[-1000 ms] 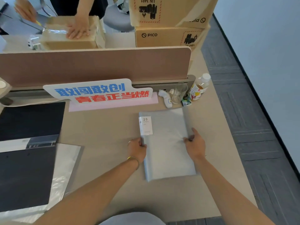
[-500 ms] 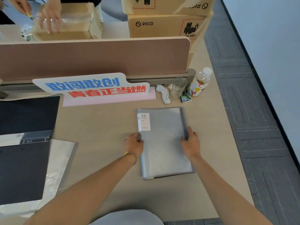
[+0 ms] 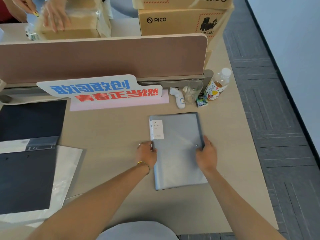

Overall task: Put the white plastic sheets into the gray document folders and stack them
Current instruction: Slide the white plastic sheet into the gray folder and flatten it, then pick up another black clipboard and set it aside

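A gray document folder (image 3: 178,153) with a white "20 pockets" label lies flat on the beige desk, in the right half. My left hand (image 3: 146,155) grips its left spine edge about halfway down. My right hand (image 3: 206,154) holds its right edge, thumb on the cover. A darker edge shows along the folder's top and right, as if another folder lies beneath. At the far left, white plastic sheets (image 3: 66,172) lie partly under a dark clipboard-like folder (image 3: 26,181).
A slogan sign (image 3: 103,90) stands before the desk divider (image 3: 103,58). A white handheld device (image 3: 178,99), a glass (image 3: 193,90), a small box and a drink bottle (image 3: 216,85) sit behind the folder. Cardboard boxes (image 3: 181,21) stand beyond. Another person's hands (image 3: 53,14) work on a parcel.
Both hands have stayed on the folder's side edges and squared it on the desk. A dark edge now shows along its top and right. The view has shifted slightly.
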A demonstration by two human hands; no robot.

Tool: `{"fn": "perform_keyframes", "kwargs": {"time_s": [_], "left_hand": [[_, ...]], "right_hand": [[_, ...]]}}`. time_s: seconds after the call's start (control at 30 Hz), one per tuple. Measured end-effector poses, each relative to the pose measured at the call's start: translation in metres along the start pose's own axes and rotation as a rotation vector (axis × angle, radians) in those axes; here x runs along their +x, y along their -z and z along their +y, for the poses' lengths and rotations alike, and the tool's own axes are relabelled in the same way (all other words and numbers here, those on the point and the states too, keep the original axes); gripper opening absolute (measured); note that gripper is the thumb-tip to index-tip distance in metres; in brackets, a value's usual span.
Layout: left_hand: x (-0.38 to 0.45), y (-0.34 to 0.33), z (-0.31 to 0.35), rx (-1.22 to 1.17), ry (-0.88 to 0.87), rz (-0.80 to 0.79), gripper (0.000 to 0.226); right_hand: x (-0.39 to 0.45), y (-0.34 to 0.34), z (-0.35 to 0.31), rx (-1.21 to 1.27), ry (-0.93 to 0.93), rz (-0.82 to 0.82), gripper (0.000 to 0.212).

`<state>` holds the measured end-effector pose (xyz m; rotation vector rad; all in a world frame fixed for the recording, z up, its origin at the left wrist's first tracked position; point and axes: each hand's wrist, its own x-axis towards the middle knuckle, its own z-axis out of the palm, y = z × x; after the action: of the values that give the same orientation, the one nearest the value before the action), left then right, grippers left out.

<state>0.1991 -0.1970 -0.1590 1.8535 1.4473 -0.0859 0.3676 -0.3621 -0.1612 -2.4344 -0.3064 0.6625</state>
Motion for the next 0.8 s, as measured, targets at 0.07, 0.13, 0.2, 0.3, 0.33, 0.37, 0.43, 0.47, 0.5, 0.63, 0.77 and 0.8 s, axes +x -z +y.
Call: {"fn": "perform_keyframes", "kwargs": {"time_s": [0.07, 0.13, 0.2, 0.3, 0.33, 0.37, 0.43, 0.47, 0.5, 0.63, 0.77, 0.8], "left_hand": [[-0.001, 0.001, 0.001, -0.003, 0.002, -0.005, 0.008], [-0.002, 0.003, 0.002, -0.011, -0.004, -0.012, 0.010], [-0.004, 0.008, 0.001, -0.049, -0.018, -0.009, 0.015], [-0.008, 0.020, -0.001, -0.144, -0.031, -0.011, 0.034], [-0.010, 0.026, 0.000, -0.159, -0.053, -0.005, 0.037], [-0.011, 0.031, 0.000, -0.161, -0.085, 0.003, 0.039], [-0.015, 0.044, 0.002, -0.149, -0.175, 0.022, 0.037], [-0.018, 0.051, 0.003, -0.136, -0.223, 0.035, 0.035], [-0.020, 0.058, 0.003, -0.115, -0.267, 0.058, 0.034], [-0.024, 0.088, -0.014, -0.038, -0.350, 0.166, 0.039], [-0.027, 0.123, -0.046, -0.064, -0.338, 0.222, 0.041], [-0.028, 0.133, -0.055, -0.079, -0.334, 0.228, 0.041]], "right_hand": [[0.000, 0.002, 0.000, 0.002, 0.003, -0.001, 0.068], [-0.002, 0.004, 0.000, 0.004, 0.010, 0.000, 0.068], [-0.006, 0.004, -0.001, 0.001, 0.023, 0.005, 0.069], [-0.012, 0.002, -0.005, -0.087, 0.100, 0.030, 0.069], [-0.014, 0.002, -0.007, -0.134, 0.142, 0.034, 0.067], [-0.017, 0.002, -0.010, -0.169, 0.185, 0.032, 0.065], [-0.023, 0.002, -0.021, -0.203, 0.271, 0.016, 0.062], [-0.027, 0.001, -0.029, -0.217, 0.320, 0.013, 0.062], [-0.031, -0.001, -0.038, -0.232, 0.373, 0.017, 0.062], [-0.051, -0.015, -0.078, -0.216, 0.505, 0.062, 0.061], [-0.077, -0.038, -0.117, -0.134, 0.589, 0.066, 0.060], [-0.084, -0.045, -0.126, -0.112, 0.604, 0.061, 0.059]]}}
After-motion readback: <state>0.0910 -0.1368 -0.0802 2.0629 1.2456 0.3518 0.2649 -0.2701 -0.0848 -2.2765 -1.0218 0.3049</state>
